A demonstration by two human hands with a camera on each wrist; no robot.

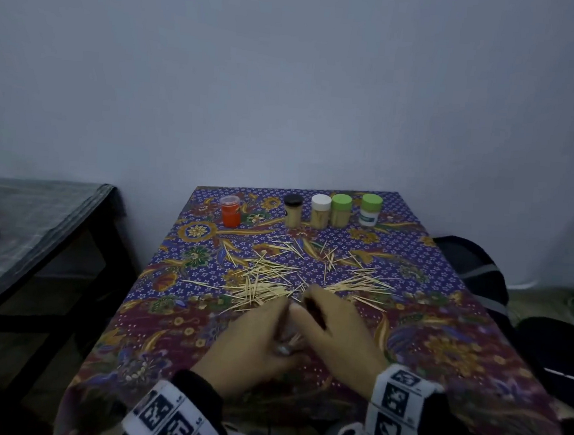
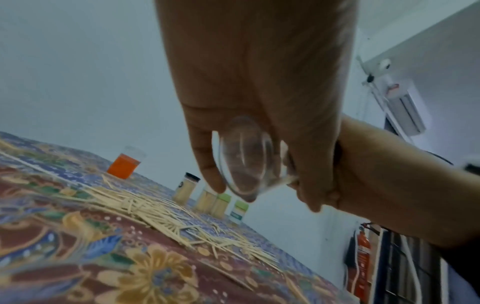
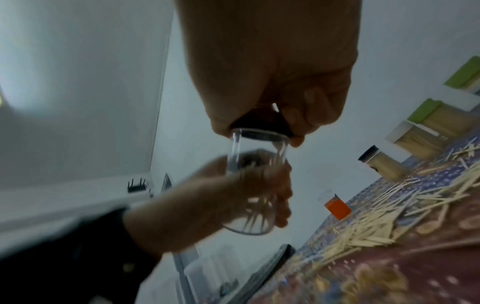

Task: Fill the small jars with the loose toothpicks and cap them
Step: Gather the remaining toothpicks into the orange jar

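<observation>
Both hands are bunched together over the near part of the table. The left hand (image 2: 259, 92) has its fingers curled round a small clear jar (image 3: 249, 185), and the right hand (image 3: 272, 82) is pinching a dark cap (image 3: 259, 125) right at the jar's mouth. Can't tell if the cap is fully seated or just touching the rim.

From the head camera you basically only see the backs of both hands, with the jar nearly hidden between them. The right wrist view is the useful one: jar body is see-through and there are only a few toothpicks inside. The left wrist view shows the jar's round bottom poking out past the fingers.

Beyond the hands, the loose toothpicks (image 1: 294, 276) are scattered in a wide heap over the patterned tablecloth (image 1: 440, 349). At the far edge is a row of jars: an orange one (image 1: 231, 211) with a clear lid, then a black-capped jar (image 1: 293, 211), a white-capped jar (image 1: 320, 211), and two green-capped jars (image 1: 341, 209), all standing upright. The black, white and first green ones look packed with toothpicks.
</observation>
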